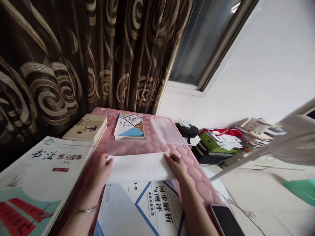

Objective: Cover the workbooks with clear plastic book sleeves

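Between the left hand [103,168] and right hand [176,165] lies a white sheet [139,167] (each grasping one end).

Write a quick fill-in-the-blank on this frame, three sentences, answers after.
1. The left hand and right hand each hold one end of a ____ sheet.
2. The sheet lies across a workbook on a ____ quilted table cover.
3. A dark phone lies at the table edge, nearer the ____ hand.

Missing words: white; pink; right
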`<action>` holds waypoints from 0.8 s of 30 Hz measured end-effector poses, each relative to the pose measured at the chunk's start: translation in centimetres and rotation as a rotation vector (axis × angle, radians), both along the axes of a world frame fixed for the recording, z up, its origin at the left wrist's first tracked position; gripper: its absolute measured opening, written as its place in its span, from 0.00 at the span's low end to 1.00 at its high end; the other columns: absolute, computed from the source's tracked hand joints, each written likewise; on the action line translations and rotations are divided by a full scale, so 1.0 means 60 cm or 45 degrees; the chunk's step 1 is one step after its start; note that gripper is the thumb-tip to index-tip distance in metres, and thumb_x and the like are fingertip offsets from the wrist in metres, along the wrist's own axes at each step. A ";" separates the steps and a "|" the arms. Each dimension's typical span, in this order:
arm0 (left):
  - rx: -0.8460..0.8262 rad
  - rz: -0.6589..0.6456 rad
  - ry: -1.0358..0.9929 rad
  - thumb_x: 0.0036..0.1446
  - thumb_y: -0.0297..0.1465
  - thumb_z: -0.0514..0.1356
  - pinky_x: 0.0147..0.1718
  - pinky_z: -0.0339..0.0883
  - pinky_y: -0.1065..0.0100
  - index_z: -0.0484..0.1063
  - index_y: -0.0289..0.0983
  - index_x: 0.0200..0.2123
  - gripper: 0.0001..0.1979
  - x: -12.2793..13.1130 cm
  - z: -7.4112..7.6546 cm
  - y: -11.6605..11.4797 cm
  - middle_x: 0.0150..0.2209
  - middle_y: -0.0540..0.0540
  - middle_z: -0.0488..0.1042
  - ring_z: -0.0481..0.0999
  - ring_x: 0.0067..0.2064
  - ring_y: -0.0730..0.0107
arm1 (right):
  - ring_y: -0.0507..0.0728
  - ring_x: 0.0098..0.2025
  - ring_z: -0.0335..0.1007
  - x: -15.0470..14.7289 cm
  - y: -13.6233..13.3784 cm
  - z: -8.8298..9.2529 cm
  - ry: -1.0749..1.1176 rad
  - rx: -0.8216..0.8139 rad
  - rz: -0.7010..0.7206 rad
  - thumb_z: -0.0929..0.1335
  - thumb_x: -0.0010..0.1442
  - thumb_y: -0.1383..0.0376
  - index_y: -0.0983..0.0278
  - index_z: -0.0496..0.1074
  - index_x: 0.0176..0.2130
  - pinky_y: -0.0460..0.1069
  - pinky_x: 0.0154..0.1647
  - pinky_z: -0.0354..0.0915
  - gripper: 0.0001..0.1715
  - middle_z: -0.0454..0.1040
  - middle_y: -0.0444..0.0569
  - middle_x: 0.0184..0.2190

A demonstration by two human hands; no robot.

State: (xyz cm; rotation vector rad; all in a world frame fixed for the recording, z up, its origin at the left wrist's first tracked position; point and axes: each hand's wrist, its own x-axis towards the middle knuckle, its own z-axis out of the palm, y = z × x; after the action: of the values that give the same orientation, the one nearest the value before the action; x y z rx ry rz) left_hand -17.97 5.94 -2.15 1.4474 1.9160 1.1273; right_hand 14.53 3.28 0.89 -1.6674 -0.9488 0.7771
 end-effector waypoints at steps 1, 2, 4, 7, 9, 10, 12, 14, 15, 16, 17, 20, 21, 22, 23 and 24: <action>0.002 -0.011 -0.086 0.48 0.38 0.55 0.28 0.66 0.68 0.68 0.39 0.36 0.13 0.002 0.007 0.000 0.32 0.45 0.78 0.77 0.31 0.64 | 0.54 0.24 0.62 0.003 0.001 -0.006 0.070 0.062 0.007 0.74 0.40 0.48 0.61 0.67 0.21 0.48 0.25 0.57 0.22 0.70 0.43 0.20; 0.011 -0.024 -0.175 0.48 0.39 0.56 0.29 0.67 0.68 0.67 0.39 0.36 0.13 0.003 0.013 0.000 0.32 0.44 0.78 0.78 0.32 0.62 | 0.53 0.23 0.61 0.005 0.002 -0.011 0.145 0.117 0.020 0.75 0.39 0.47 0.61 0.66 0.22 0.48 0.25 0.56 0.24 0.68 0.42 0.19; 0.057 -0.020 -0.300 0.46 0.40 0.57 0.31 0.68 0.66 0.66 0.40 0.34 0.13 0.007 0.022 -0.001 0.30 0.45 0.78 0.78 0.33 0.60 | 0.52 0.23 0.60 0.009 0.002 -0.016 0.295 0.201 0.073 0.77 0.37 0.46 0.61 0.65 0.24 0.47 0.24 0.56 0.27 0.67 0.41 0.20; 0.152 -0.033 -0.405 0.45 0.42 0.58 0.32 0.69 0.64 0.65 0.41 0.33 0.13 0.011 0.027 -0.002 0.29 0.46 0.78 0.79 0.34 0.58 | 0.53 0.25 0.62 0.011 0.001 -0.014 0.403 0.274 0.148 0.78 0.37 0.47 0.61 0.68 0.28 0.47 0.26 0.58 0.27 0.70 0.42 0.24; 0.201 -0.043 -0.445 0.44 0.43 0.59 0.33 0.70 0.63 0.64 0.41 0.33 0.14 0.014 0.027 -0.003 0.30 0.45 0.79 0.79 0.35 0.58 | 0.53 0.26 0.62 0.011 0.001 -0.011 0.384 0.298 0.157 0.78 0.37 0.47 0.61 0.68 0.27 0.47 0.26 0.58 0.27 0.70 0.43 0.24; 0.212 -0.047 -0.458 0.44 0.43 0.59 0.33 0.70 0.63 0.64 0.41 0.33 0.15 0.015 0.026 -0.004 0.30 0.45 0.79 0.79 0.34 0.58 | 0.53 0.25 0.61 0.012 0.001 -0.011 0.371 0.304 0.151 0.78 0.38 0.46 0.61 0.67 0.26 0.47 0.25 0.58 0.28 0.69 0.43 0.23; 0.210 -0.052 -0.473 0.44 0.45 0.59 0.33 0.70 0.62 0.64 0.41 0.33 0.17 0.016 0.027 -0.006 0.30 0.45 0.79 0.79 0.33 0.58 | 0.52 0.24 0.59 0.013 0.002 -0.013 0.350 0.307 0.132 0.78 0.37 0.44 0.61 0.65 0.24 0.47 0.24 0.56 0.29 0.68 0.42 0.21; 0.208 -0.051 -0.470 0.44 0.46 0.59 0.34 0.70 0.62 0.65 0.41 0.34 0.18 0.017 0.028 -0.007 0.30 0.44 0.79 0.79 0.33 0.57 | 0.52 0.23 0.58 0.014 0.003 -0.016 0.323 0.305 0.120 0.77 0.37 0.43 0.61 0.65 0.23 0.47 0.24 0.55 0.30 0.67 0.42 0.21; 0.212 -0.051 -0.463 0.44 0.46 0.59 0.33 0.70 0.62 0.65 0.41 0.34 0.18 0.017 0.028 -0.007 0.30 0.44 0.79 0.79 0.33 0.57 | 0.52 0.23 0.59 0.015 0.003 -0.018 0.307 0.297 0.117 0.77 0.37 0.43 0.61 0.66 0.23 0.47 0.24 0.55 0.30 0.68 0.42 0.21; 0.218 -0.049 -0.454 0.44 0.47 0.59 0.33 0.70 0.62 0.65 0.41 0.34 0.18 0.017 0.028 -0.008 0.30 0.44 0.79 0.79 0.33 0.57 | 0.52 0.24 0.59 0.016 0.003 -0.020 0.292 0.283 0.110 0.77 0.37 0.42 0.62 0.67 0.24 0.47 0.24 0.56 0.30 0.69 0.43 0.21; 0.227 -0.047 -0.445 0.44 0.47 0.59 0.32 0.69 0.62 0.65 0.41 0.34 0.18 0.017 0.028 -0.008 0.30 0.45 0.79 0.78 0.33 0.58 | 0.52 0.24 0.60 0.017 0.004 -0.021 0.282 0.268 0.100 0.76 0.38 0.41 0.62 0.68 0.24 0.48 0.25 0.56 0.30 0.69 0.43 0.22; 0.244 -0.047 -0.430 0.45 0.47 0.59 0.32 0.69 0.63 0.65 0.41 0.33 0.18 0.018 0.028 -0.009 0.29 0.46 0.78 0.78 0.32 0.59 | 0.53 0.24 0.61 0.019 0.003 -0.023 0.254 0.253 0.069 0.75 0.39 0.40 0.62 0.71 0.26 0.48 0.25 0.57 0.30 0.70 0.43 0.22; 0.245 -0.046 -0.433 0.45 0.47 0.59 0.31 0.69 0.64 0.65 0.41 0.33 0.17 0.019 0.029 -0.009 0.29 0.46 0.78 0.78 0.32 0.60 | 0.52 0.24 0.60 0.019 0.002 -0.023 0.243 0.258 0.064 0.75 0.40 0.40 0.61 0.70 0.25 0.47 0.25 0.57 0.30 0.70 0.42 0.22; 0.246 -0.043 -0.440 0.45 0.47 0.58 0.31 0.69 0.64 0.65 0.41 0.33 0.17 0.019 0.030 -0.010 0.29 0.47 0.78 0.78 0.32 0.60 | 0.52 0.24 0.59 0.019 0.002 -0.022 0.233 0.268 0.061 0.75 0.40 0.40 0.61 0.69 0.24 0.47 0.24 0.56 0.30 0.69 0.42 0.21; 0.246 -0.038 -0.447 0.45 0.47 0.58 0.30 0.69 0.65 0.64 0.41 0.33 0.17 0.020 0.031 -0.010 0.28 0.47 0.78 0.78 0.31 0.60 | 0.52 0.23 0.58 0.018 0.001 -0.021 0.225 0.277 0.060 0.75 0.40 0.39 0.61 0.68 0.23 0.47 0.23 0.54 0.30 0.67 0.41 0.20; 0.244 -0.034 -0.452 0.46 0.47 0.58 0.30 0.69 0.65 0.64 0.42 0.32 0.17 0.020 0.032 -0.010 0.28 0.47 0.78 0.78 0.31 0.61 | 0.51 0.23 0.57 0.017 0.000 -0.019 0.218 0.287 0.057 0.74 0.40 0.39 0.61 0.66 0.23 0.47 0.23 0.53 0.31 0.66 0.41 0.20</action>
State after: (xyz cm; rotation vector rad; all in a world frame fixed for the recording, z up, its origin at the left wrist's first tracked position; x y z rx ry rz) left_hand -16.75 5.31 -0.25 1.2598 1.5739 1.4765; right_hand 15.52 3.30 -0.26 -1.3668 -0.9196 0.7986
